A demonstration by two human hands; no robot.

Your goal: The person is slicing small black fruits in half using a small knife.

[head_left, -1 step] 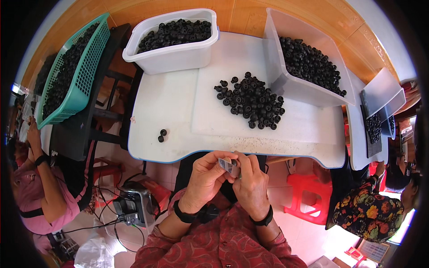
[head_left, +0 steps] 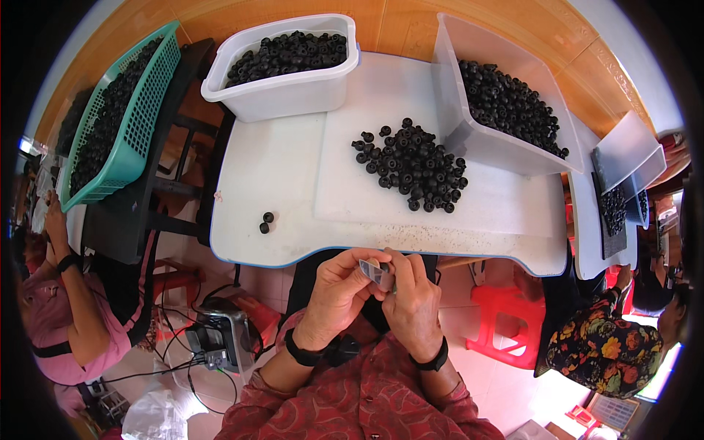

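Just in front of the table's near edge, my two hands meet over my lap. My left hand (head_left: 337, 297) is closed, thumb and fingers pinching a small flat piece, shiny grey and angular (head_left: 373, 271). Against it, my right hand (head_left: 413, 299) is closed too, its curled fingers around something dark and small, mostly hidden. Beyond the hands, on the white table (head_left: 271, 169), lies a loose pile of small round black parts with holes (head_left: 418, 169). Two more black parts (head_left: 266, 223) sit apart on the left side of the table.
A white tub (head_left: 293, 95) and a tilted translucent bin (head_left: 499, 147), both holding black parts, stand at the back. Left is a green basket (head_left: 139, 139) of them. People sit on both sides, one in pink (head_left: 88, 334), one in a floral shirt (head_left: 609, 341). A red stool (head_left: 506, 323) stands right.
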